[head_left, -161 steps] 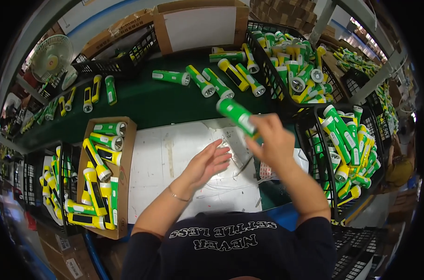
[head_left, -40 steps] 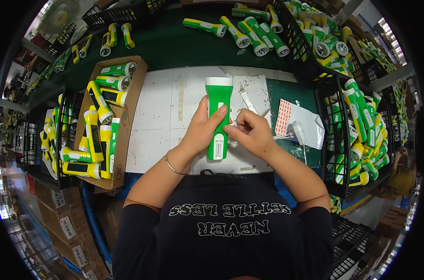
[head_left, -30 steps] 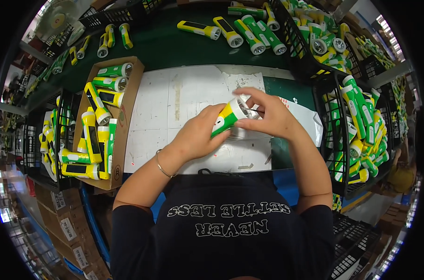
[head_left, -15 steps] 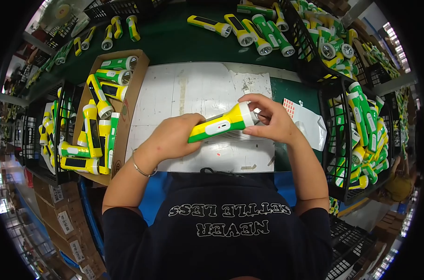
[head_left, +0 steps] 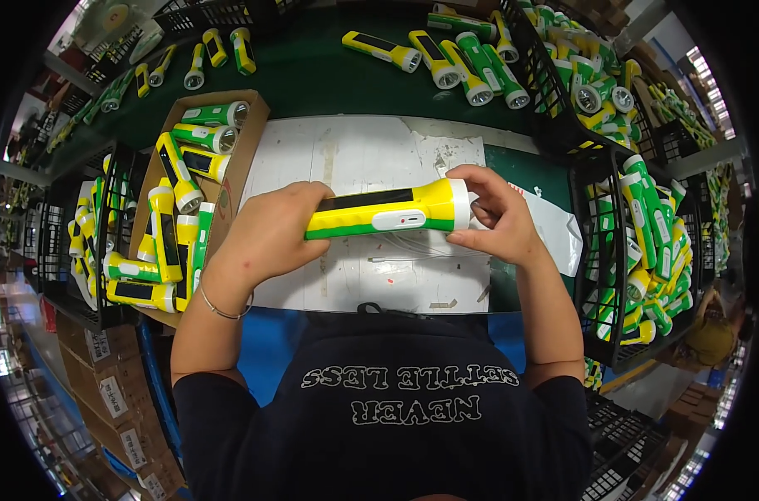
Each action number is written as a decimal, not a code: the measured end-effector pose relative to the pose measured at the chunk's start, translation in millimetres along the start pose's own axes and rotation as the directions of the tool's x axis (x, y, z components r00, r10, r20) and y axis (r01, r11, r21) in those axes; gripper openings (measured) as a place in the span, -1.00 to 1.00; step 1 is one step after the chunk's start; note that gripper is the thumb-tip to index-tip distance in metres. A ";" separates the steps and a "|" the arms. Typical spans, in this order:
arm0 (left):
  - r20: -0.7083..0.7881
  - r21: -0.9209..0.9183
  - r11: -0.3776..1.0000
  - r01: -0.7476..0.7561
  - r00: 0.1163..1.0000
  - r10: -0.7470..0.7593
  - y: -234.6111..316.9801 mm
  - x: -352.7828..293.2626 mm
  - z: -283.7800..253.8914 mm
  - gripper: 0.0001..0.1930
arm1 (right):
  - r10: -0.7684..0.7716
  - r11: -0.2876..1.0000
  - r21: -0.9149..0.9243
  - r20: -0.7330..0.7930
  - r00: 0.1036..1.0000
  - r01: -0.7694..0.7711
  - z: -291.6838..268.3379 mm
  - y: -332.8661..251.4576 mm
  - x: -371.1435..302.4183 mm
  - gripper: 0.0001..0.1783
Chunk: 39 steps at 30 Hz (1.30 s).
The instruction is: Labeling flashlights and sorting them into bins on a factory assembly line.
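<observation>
A yellow and green flashlight (head_left: 396,209) with a white head ring lies almost level between my hands, over the white work surface. A long black panel faces up on its yellow side, and a white switch plate shows on the side toward me. My left hand (head_left: 275,230) is wrapped round its tail end. My right hand (head_left: 504,217) curls at the head, fingertips at the top of the white ring and thumb at its lower edge. The lens faces right, toward my right palm, and is hidden. A thin white cable (head_left: 413,257) lies on the surface below.
On the left stands a cardboard box (head_left: 258,113) of flashlights beside a black crate (head_left: 104,292). Black crates heaped with flashlights (head_left: 650,225) line the right. More flashlights (head_left: 458,67) lie on the green table (head_left: 300,75) at the back. A white plastic bag (head_left: 559,230) rests right of my right hand.
The flashlight has shifted left and swung to nearly level, rolling so its black panel shows more. My left hand moved left and up with it. More of the white cable is uncovered.
</observation>
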<state>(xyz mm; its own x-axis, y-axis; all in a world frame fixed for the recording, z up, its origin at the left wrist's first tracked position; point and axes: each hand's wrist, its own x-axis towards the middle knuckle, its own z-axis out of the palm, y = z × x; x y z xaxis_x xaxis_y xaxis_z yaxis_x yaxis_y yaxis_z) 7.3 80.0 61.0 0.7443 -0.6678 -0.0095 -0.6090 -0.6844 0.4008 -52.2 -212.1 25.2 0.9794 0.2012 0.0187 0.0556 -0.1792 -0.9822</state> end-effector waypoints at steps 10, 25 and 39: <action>0.051 -0.053 0.992 -0.117 0.991 0.120 21.9 10.0 11.2 -0.58 | -0.036 0.996 -0.075 0.056 0.998 0.040 18.0 -5.5 3.5 -0.21; 0.032 -0.374 0.925 0.066 0.998 -0.058 -14.9 16.5 50.0 -0.51 | -0.079 0.777 -0.629 -0.092 0.993 0.004 60.8 51.7 11.1 -0.48; 0.096 -0.767 0.604 0.215 0.970 -0.223 -1.6 28.3 101.8 -0.42 | 0.174 0.983 -0.051 -0.078 0.982 -0.179 39.9 43.3 19.7 -0.77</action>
<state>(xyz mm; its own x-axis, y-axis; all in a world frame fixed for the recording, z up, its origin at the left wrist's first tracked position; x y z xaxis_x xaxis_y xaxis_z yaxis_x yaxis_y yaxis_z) 1.5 32.4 -33.2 0.8316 -0.5231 -0.1864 0.0023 -0.3324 0.9431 -38.3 -177.4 -24.4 0.9861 0.0915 -0.1384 -0.1104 -0.2607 -0.9591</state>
